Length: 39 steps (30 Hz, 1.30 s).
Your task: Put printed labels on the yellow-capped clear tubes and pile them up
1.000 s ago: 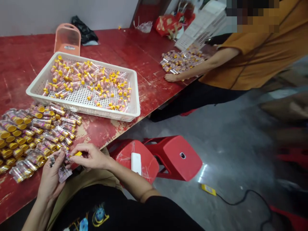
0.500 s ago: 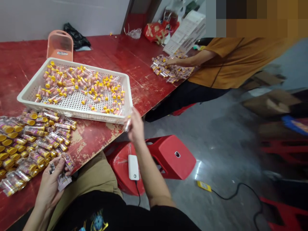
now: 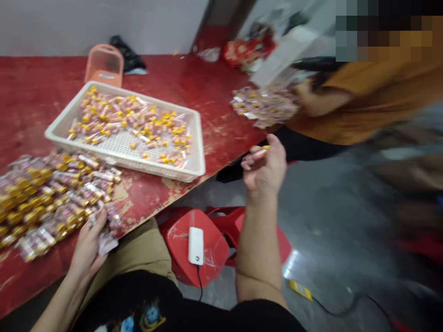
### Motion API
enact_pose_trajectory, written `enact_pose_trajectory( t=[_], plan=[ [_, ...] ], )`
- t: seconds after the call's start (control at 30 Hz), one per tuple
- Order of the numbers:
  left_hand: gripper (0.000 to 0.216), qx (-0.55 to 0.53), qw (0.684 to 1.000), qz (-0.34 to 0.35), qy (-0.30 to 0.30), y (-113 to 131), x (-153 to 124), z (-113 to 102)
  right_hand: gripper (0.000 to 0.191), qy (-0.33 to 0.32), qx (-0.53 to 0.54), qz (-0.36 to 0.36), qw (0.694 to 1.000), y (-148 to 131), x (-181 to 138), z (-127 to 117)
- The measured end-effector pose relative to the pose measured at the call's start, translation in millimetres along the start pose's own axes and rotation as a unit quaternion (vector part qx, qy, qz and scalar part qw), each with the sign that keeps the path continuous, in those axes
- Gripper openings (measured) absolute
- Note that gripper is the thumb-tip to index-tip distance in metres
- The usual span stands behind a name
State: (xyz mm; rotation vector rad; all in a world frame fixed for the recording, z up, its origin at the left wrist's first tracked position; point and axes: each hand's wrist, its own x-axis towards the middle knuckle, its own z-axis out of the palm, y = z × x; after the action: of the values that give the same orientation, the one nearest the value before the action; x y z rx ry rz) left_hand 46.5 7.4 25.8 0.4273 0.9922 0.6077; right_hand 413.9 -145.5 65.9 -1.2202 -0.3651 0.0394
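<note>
My left hand (image 3: 90,244) is closed on crumpled clear plastic sleeves (image 3: 108,242) with purple print, at the table's front edge. Beside it lies a large pile of wrapped yellow-capped tubes (image 3: 57,189). My right hand (image 3: 266,168) is raised past the table edge, fingers bent around a small clear tube (image 3: 260,152) with a yellow cap and pinkish contents. A white perforated tray (image 3: 195,161) stands on the table between my hands, with many small yellow-capped tubes (image 3: 131,113) scattered in it. Motion blurs the finer details.
A co-worker in an orange-brown shirt (image 3: 374,106) reaches over another pile of tubes (image 3: 265,106) beside a tilted white basket (image 3: 287,53). Red stools (image 3: 194,272) stand below the table edge, one bearing a white power bank (image 3: 196,244). An orange plastic holder (image 3: 105,62) is behind the tray.
My right hand has moved from the tray's near right corner out to the right, still holding the small tube. My left hand keeps its grip. The view has shifted; the co-worker's arm has drawn back.
</note>
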Motion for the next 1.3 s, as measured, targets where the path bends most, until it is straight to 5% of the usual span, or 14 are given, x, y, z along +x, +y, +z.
enact_pose_trajectory(
  t=[0.17, 0.37, 0.7, 0.93, 1.07, 1.2, 1.3],
  plan=[
    [0.027, -0.134, 0.989, -0.056, -0.010, 6, 2, 10, 0.023, -0.199, -0.005, 0.012, 0.980, 23, -113, 65],
    [0.023, -0.170, 0.984, -0.041, 0.028, 9, -7, 5, 0.019, -0.296, 0.002, -0.003, 0.955, 40, -208, 114],
    [0.030, -0.126, 0.992, -0.009, 0.010, -1, -7, -9, 0.020, -0.324, 0.047, -0.042, 0.944, 48, -224, 122],
    [0.029, -0.104, 0.995, -0.001, -0.006, -4, -8, -13, 0.021, -0.318, -0.059, -0.126, 0.938, 50, -227, 121],
    [0.036, -0.086, 0.996, 0.027, -0.013, -5, -9, -17, 0.040, -0.339, -0.094, -0.244, 0.904, 46, -231, 115],
    [0.043, -0.063, 0.997, 0.048, -0.020, -4, -10, -24, 0.051, -0.461, -0.137, -0.219, 0.849, 37, -234, 107],
    [0.049, -0.047, 0.997, 0.066, -0.011, -2, -13, -28, 0.057, -0.485, -0.133, -0.213, 0.838, 33, -238, 103]
  ],
)
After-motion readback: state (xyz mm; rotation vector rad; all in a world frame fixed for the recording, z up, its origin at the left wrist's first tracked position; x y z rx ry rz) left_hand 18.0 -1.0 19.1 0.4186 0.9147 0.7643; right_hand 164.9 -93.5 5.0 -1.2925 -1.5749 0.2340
